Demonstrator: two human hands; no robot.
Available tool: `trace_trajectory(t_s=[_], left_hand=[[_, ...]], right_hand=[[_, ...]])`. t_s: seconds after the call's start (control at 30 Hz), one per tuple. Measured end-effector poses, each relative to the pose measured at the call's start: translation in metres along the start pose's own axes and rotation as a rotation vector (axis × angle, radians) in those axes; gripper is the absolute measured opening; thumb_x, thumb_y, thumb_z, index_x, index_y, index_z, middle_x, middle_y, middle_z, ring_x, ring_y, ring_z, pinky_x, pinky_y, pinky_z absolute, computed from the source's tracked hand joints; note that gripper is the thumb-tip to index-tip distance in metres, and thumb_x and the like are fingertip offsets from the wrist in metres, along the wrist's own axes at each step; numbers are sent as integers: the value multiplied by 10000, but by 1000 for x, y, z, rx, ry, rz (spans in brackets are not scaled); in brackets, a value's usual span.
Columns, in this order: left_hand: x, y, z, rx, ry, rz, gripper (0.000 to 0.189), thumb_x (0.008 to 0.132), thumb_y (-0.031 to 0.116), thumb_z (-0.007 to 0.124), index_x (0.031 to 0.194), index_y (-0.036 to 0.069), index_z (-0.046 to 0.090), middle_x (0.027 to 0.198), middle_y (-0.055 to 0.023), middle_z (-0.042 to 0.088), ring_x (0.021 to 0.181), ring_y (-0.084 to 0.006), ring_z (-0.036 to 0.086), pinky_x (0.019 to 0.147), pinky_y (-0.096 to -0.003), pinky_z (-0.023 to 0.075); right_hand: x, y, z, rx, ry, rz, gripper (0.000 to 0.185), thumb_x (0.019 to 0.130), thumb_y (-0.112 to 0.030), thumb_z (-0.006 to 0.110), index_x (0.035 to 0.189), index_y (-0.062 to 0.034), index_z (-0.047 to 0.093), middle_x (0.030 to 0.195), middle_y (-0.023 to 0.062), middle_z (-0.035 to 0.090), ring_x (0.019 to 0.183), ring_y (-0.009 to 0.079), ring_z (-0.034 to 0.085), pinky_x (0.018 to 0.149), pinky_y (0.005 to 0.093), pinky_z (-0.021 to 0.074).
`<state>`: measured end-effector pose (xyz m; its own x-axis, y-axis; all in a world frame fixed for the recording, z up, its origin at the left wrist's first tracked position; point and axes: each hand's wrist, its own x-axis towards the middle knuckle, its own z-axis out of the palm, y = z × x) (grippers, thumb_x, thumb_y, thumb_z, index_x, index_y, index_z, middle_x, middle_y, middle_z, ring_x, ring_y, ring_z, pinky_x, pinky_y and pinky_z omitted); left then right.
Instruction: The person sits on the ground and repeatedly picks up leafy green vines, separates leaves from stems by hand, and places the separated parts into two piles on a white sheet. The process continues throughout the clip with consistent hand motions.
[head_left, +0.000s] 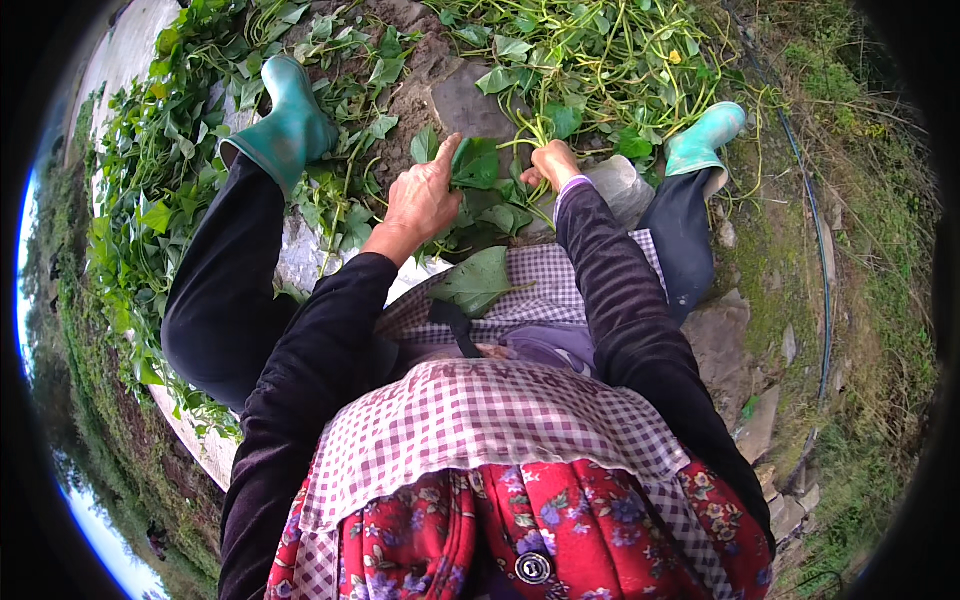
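My right hand (553, 163) is closed around a small bunch of pale green leaf stems (534, 136), which stick out past its fingers. To its left is my left hand (424, 193), its index finger stretched forward and its other fingers bent underneath. A broad green leaf (475, 163) shows beside that index finger; whether the hidden fingertips grip anything is unclear. One loose leaf with its stalk (474, 282) lies on the checked apron (551, 281) over my lap. Below both hands, more vine leaves (506, 217) spread across the ground.
A large heap of leafy vines (600, 60) lies ahead, with another mass of foliage (142, 255) along the left. Two green rubber boots (289, 124) stand apart at either side. A flat stone (469, 101) lies between the vines. A blue hose (814, 225) runs down the right.
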<state>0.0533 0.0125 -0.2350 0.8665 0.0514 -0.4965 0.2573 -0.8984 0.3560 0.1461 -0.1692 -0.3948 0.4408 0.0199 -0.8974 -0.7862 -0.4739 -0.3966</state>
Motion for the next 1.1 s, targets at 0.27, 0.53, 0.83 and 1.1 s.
trace_trajectory(t_s=[0.27,0.53,0.83,1.1], left_hand=[[16,-23,18,55,105,57,232,716,139,684,919,36,639,956,-147,606,827,-376,614,731,-458,492],[28,-16,-1,-293,268,-130,296,748,210,639,927,-24,615,865,-232,640,848,-390,619,779,-434,488],[36,-14,-12,-1113,180,-251,486,809,213,707,1190,-17,513,1039,-110,622,923,-175,587,816,-302,468],[21,2,-37,-1269,-4,-320,414,788,235,743,1058,-40,590,907,-105,653,725,-161,628,625,-286,520]], right_hand=[[-23,-18,-19,-243,426,-411,298,790,-319,664,753,-24,686,763,160,682,753,289,665,677,377,506],[-4,-83,4,-358,83,-879,441,798,-271,684,1168,-48,597,1402,90,399,1195,284,489,971,377,408],[-32,-74,39,-336,208,-934,225,824,-117,604,1005,14,581,913,207,654,779,346,658,684,424,532],[-120,-37,18,702,-891,-266,352,907,-131,561,1210,28,481,1030,164,609,859,282,669,723,359,579]])
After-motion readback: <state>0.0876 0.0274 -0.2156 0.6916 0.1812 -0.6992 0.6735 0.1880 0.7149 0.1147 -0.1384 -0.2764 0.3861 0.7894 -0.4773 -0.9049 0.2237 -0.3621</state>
